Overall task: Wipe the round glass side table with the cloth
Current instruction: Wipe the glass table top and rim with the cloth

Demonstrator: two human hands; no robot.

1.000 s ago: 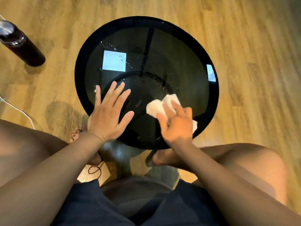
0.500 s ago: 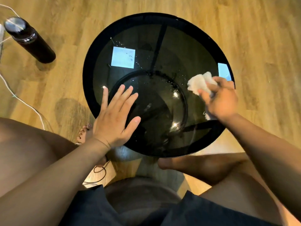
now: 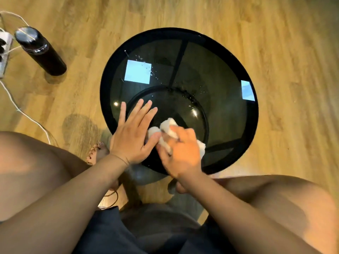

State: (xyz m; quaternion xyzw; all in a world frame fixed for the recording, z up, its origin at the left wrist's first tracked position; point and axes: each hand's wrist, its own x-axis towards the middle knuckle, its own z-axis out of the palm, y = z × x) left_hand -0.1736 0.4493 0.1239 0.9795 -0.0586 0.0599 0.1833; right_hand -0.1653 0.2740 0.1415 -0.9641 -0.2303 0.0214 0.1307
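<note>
- We see a light wooden plank floor with the round dark glass side table standing at the centre of the view.
- Water droplets lie on the glass at about 11 o'clock of the table top.
- We note the left hand pressed flat on the glass at 7 o'clock, fingers extended and spread, grasping nothing.
- The right hand sits at 6 o'clock, fingers clenched around the crumpled white cloth, which rests on the glass.
- The cloth touches the left thumb.
- A black cylindrical bottle stands upright on the floor at 10 o'clock, well apart from the table.
- A white cable runs across the floor at 9 o'clock.
</note>
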